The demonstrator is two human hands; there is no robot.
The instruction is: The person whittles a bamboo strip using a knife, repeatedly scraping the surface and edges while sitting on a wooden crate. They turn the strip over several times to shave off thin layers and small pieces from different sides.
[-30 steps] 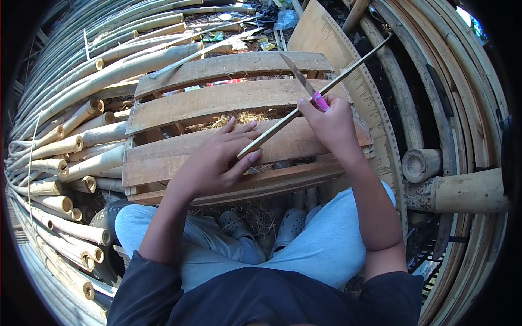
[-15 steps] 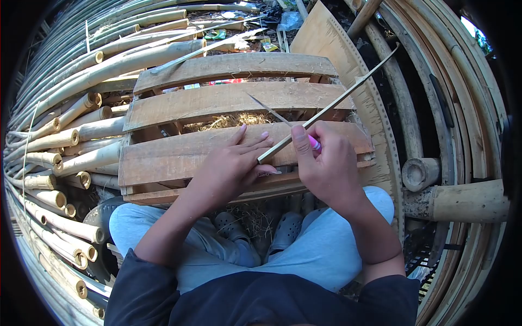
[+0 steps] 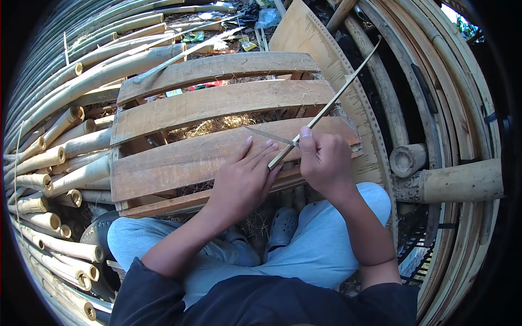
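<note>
A thin bamboo strip (image 3: 327, 107) slants from the front plank up to the right, its near end by my left hand (image 3: 242, 182). That hand rests on the wooden slatted bench (image 3: 179, 155), with fingers stretched over the plank and the strip's end beside the index finger and thumb. My right hand (image 3: 325, 161) is closed around a knife, its thumb against the strip. The knife's narrow blade (image 3: 267, 135) points left and crosses the strip. Its handle is hidden in my fist.
Bamboo poles (image 3: 81, 142) are stacked along the left. A curved plywood sheet (image 3: 370, 138) leans at the bench's right, beside a thick bamboo post (image 3: 462, 182) and long slats (image 3: 454, 103). Litter (image 3: 193, 36) lies beyond the bench.
The view has shifted, moving the bench leftward. The blade now lies flatter across the strip, and the pink handle is no longer visible. A shaving now stands up on the strip.
</note>
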